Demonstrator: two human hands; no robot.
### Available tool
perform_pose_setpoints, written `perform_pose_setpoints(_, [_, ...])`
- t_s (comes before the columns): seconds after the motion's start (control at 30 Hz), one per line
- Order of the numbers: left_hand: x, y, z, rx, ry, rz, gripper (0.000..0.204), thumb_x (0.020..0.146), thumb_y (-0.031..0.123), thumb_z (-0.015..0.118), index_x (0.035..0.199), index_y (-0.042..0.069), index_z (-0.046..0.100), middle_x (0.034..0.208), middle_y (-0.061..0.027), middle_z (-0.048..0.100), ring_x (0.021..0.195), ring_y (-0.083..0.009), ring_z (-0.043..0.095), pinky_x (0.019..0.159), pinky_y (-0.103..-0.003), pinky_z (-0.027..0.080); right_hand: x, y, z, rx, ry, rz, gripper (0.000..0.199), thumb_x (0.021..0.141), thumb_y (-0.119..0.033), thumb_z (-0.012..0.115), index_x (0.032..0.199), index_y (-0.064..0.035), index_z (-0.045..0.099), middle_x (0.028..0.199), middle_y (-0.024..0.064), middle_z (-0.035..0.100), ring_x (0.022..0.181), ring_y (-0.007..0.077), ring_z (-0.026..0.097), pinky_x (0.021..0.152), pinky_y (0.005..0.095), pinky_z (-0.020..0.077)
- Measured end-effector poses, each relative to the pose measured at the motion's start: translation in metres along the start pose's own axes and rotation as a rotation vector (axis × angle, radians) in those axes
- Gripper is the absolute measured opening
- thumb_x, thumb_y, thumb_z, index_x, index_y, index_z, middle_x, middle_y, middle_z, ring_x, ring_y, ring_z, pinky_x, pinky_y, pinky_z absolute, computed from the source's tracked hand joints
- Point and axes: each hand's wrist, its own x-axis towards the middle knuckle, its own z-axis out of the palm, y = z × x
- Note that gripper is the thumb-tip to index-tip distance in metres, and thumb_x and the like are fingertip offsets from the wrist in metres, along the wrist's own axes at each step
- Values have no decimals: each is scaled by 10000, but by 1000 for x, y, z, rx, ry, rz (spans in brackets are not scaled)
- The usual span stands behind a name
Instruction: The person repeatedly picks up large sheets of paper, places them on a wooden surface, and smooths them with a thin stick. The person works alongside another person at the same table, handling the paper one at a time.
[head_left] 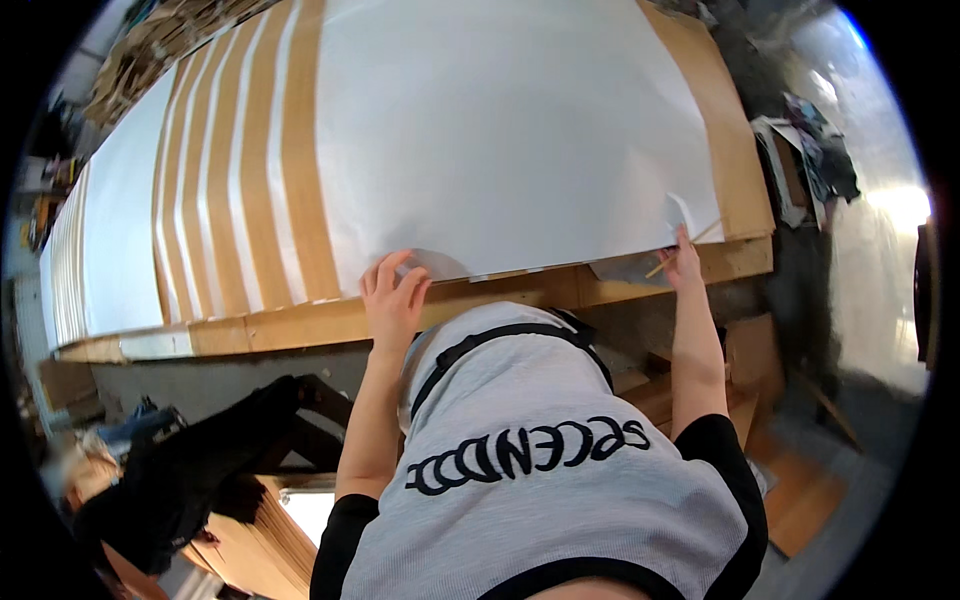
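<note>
White paper filled most of the view, and the left hand (393, 300) lay on its near edge, fingers spread and pressed flat, pinning rather than gripping the large white sheet (500, 130) against the desk (300, 325). The right hand (684, 262) sat well apart at the sheet's near right corner, fingers curled around a thin stick-like tool (690, 245), possibly a pencil, whose tip pointed up toward a small lifted curl of paper at that corner; how tightly it was closed could not be made out. The sheet lay across a broad brown board (735, 170) that showed along its right side and front edge. To the left, narrower white strips (215, 170) alternated with bare brown bands, and a further white sheet (115, 230) ran beyond them. Below the desk edge hung the person's grey top with black trim, and a dark bundle of cloth (190, 470) rested lower left. The risk, as judged from here, was that the corner already curling could crease or tear if the tool caught under it, and that the sheet could skew out of line with the board if the flat left hand eased its pressure while the right worked.
</note>
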Motion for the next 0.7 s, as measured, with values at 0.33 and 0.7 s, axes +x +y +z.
perform_pose_setpoints(0.33, [8,8,9,61,-100,63,170,648,163,680,787,143,584,1113,16,499,1076,-234,419,885,-400,286,3,-6,6,-36,50,57,292,817,-356,558,937,-96,502,795,3,509,698,112,499,676,314,494])
perform_pose_setpoints(0.7, [0,6,13,55,-90,70,126,704,161,654,804,112,596,1147,-8,506,1110,-249,406,948,-414,257,5,1,4,-35,13,60,306,794,-361,591,906,-88,512,788,17,537,690,108,530,641,288,500])
